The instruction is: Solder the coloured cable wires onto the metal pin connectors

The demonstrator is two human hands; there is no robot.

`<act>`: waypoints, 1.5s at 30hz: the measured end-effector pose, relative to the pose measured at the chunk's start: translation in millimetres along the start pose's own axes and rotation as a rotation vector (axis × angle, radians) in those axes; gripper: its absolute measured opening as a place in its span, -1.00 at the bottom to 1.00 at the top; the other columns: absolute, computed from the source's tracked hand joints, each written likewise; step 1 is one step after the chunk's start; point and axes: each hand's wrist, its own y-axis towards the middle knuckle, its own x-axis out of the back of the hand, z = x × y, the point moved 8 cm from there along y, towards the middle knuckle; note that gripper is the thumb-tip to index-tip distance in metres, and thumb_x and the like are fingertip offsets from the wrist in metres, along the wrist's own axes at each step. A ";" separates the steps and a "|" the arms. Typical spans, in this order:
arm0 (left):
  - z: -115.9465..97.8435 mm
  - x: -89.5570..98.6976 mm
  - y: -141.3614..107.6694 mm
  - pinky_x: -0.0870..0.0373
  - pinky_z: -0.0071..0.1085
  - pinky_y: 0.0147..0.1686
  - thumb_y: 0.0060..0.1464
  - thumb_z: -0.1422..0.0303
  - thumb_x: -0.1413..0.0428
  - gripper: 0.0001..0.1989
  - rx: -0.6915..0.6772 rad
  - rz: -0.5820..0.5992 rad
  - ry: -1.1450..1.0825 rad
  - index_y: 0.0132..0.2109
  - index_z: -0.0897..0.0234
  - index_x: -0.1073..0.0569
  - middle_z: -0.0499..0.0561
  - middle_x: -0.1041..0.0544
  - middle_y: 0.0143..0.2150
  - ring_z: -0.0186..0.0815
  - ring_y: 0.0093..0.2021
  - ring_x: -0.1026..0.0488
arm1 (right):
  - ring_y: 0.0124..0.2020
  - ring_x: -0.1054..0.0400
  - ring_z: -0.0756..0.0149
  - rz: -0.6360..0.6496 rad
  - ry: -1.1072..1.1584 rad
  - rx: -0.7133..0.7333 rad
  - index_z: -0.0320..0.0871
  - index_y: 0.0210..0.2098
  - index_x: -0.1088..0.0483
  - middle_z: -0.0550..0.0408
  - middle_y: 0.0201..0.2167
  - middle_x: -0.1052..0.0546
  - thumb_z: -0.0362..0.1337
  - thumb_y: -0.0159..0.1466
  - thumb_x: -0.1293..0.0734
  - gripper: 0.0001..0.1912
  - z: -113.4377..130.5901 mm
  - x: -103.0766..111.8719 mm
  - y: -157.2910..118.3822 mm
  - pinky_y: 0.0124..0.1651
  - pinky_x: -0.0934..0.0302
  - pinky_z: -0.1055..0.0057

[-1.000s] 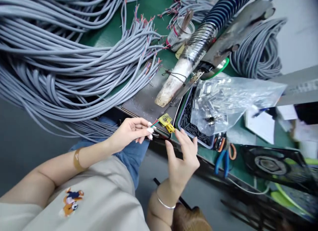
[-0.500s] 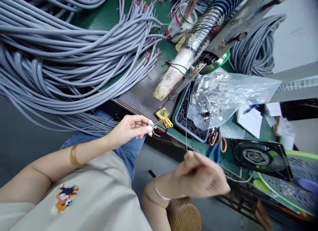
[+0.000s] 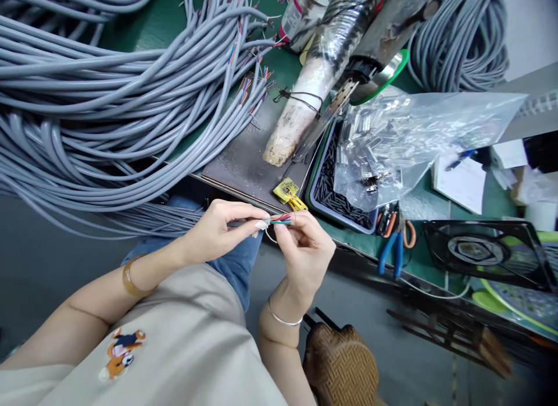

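Wires [image 3: 281, 219]: thin coloured strands, red, blue & green seen; bunched, roughly level, held btwn my hands just off bench edge.
L hand [image 3: 213, 230]: thumb & forefinger closed, pinching L end of Wires; tips nearly touching.
R hand [image 3: 307, 248]: thumb & forefinger closed on R end; other fingers curled in.
White strand [image 3: 272, 239]: thin, curving below, btwn hands.
Yellow tool [image 3: 297, 203]: w/ yellow label, on plate edge, just beyond R fingertips.
Dark plate [image 3: 242, 161]: flat on green bench, under hose's pale end.
Bin [image 3: 312, 198]: blue-rimmed, full of small black pcs, R of plate.
Pliers [image 3: 398, 252]: blue-handled, R of bin, beside orange handles.
Plastic bag [image 3: 418, 144]: clear, over bin, w/ small shiny pcs.
Grey cables [image 3: 131, 98]: big heap, L side; coloured ends frayed out.
Hose [image 3: 300, 109]: pale, wire-tied end, above plate.
Cable coil [image 3: 460, 42]: grey, far R.
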 end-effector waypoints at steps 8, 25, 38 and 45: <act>-2.0 -10.0 0.4 -0.39 -0.42 -0.29 0.26 0.38 -0.08 -0.82 -0.057 0.096 0.392 -0.28 0.29 -0.55 0.07 -0.58 -0.37 -0.28 -0.36 -0.51 | -0.45 -0.38 0.47 0.076 -0.322 0.204 -0.10 -0.32 -0.51 0.18 -0.43 -0.54 -0.40 0.31 -0.34 -0.88 19.1 -5.9 -2.1 -0.36 -0.23 0.49; 21.5 -14.4 2.8 -0.06 -0.56 -0.62 0.09 0.14 -0.34 -0.64 0.326 0.056 -0.490 -0.30 0.35 -0.45 -0.04 -0.52 -0.54 -0.57 -0.65 -0.17 | -0.51 -0.25 0.48 -0.163 0.140 -0.103 -0.11 -0.35 -0.57 0.16 -0.44 -0.49 -0.25 0.27 -0.46 -0.92 -4.2 9.6 -3.8 -0.50 -0.06 0.46; 16.4 -9.5 2.8 -0.31 -0.55 -0.52 0.07 0.18 -0.34 -0.70 0.275 0.057 -0.344 -0.31 0.36 -0.52 -0.03 -0.53 -0.49 -0.46 -0.52 -0.40 | -0.64 0.06 0.61 0.002 0.124 -0.164 -0.16 -0.43 -0.51 0.23 -0.51 -0.43 -0.29 0.19 -0.44 -0.91 -3.2 -5.0 2.8 -0.61 0.20 0.50; 22.3 -15.2 -1.3 -0.05 -0.58 -0.66 0.14 0.13 -0.30 -0.65 0.314 0.144 -0.358 -0.26 0.38 -0.51 -0.01 -0.54 -0.49 -0.56 -0.63 -0.20 | -0.64 0.04 0.61 0.094 0.133 -0.128 -0.16 -0.44 -0.46 0.23 -0.50 -0.44 -0.28 0.21 -0.46 -0.86 -2.6 -8.6 4.6 -0.60 0.16 0.50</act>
